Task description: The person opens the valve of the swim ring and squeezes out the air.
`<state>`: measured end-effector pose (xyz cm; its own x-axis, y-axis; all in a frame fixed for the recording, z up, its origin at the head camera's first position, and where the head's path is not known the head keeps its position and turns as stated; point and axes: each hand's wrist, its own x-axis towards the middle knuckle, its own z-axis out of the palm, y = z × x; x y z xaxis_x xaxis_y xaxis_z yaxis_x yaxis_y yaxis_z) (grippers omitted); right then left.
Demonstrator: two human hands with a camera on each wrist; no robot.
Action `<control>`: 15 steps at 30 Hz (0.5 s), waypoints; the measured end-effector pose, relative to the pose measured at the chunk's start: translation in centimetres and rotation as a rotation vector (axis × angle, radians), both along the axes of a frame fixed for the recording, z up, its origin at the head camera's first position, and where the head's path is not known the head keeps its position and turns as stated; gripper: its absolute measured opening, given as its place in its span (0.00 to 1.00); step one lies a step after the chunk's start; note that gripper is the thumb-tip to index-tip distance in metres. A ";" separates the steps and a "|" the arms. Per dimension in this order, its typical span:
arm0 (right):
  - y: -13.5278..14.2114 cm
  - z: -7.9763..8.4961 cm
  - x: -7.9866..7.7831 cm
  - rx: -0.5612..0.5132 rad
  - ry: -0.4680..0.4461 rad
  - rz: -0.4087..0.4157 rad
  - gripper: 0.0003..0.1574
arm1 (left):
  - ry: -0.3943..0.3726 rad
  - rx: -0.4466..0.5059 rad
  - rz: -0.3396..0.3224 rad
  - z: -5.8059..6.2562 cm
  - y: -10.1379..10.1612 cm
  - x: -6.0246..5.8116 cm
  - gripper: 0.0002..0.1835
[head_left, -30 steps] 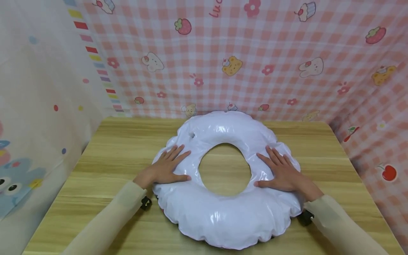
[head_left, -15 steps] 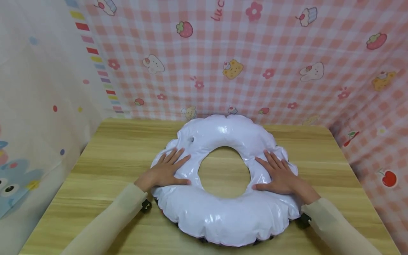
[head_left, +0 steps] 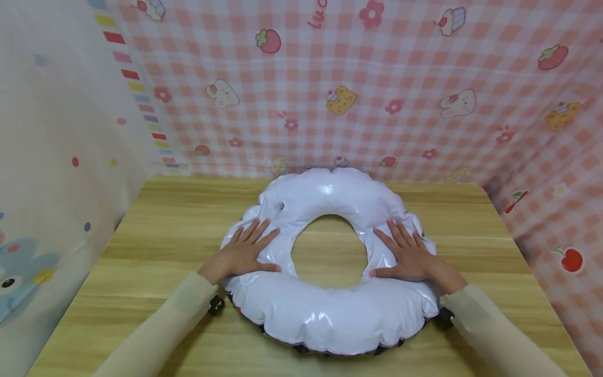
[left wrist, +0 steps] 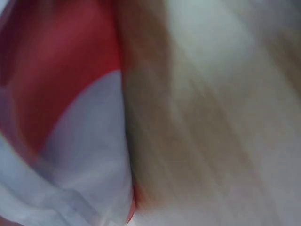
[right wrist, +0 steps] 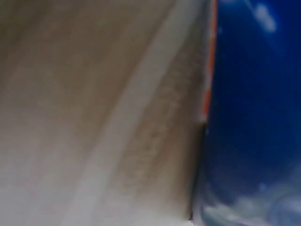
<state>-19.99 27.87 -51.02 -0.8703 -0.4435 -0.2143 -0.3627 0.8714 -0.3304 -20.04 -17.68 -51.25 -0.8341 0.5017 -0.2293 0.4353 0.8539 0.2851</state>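
An inflated swim ring point(head_left: 325, 314), white and glossy on top, lies flat on the wooden table. A small valve point(head_left: 280, 206) shows on its upper left. My left hand point(head_left: 242, 254) rests on the ring's left side, fingers spread and straight. Opposite it, my right hand point(head_left: 407, 256) presses on the right side with fingers spread. In the left wrist view the ring's side point(left wrist: 84, 127) is red and pale grey; the right wrist view has a dark blue part point(right wrist: 258, 103) of it. Both wrist views are blurred, and neither shows a hand.
The wooden table point(head_left: 155, 225) extends around the ring and shows through its centre hole. A pink checked cloth point(head_left: 306, 78) hangs behind and on the right. On the left hangs a pale printed cloth point(head_left: 61, 131). The ring's far edge is near the back cloth.
The ring's near edge sits a little farther from me and the ring looks slightly flatter. The right hand has shifted slightly left. Both hands stay on the ring.
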 end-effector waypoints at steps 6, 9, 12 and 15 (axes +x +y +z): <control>0.0 1.1 -0.3 -0.019 0.011 0.022 0.70 | -0.008 0.033 0.010 0.8 0.6 0.4 0.55; 0.3 0.8 -0.8 0.017 -0.005 0.022 0.71 | -0.031 0.034 0.014 1.4 1.0 0.8 0.54; 0.1 1.2 -0.8 0.034 -0.012 0.026 0.70 | -0.034 0.028 0.017 2.1 1.0 1.1 0.53; -0.4 2.3 -0.7 0.022 0.007 0.033 0.69 | -0.026 0.028 0.026 2.5 0.7 1.2 0.52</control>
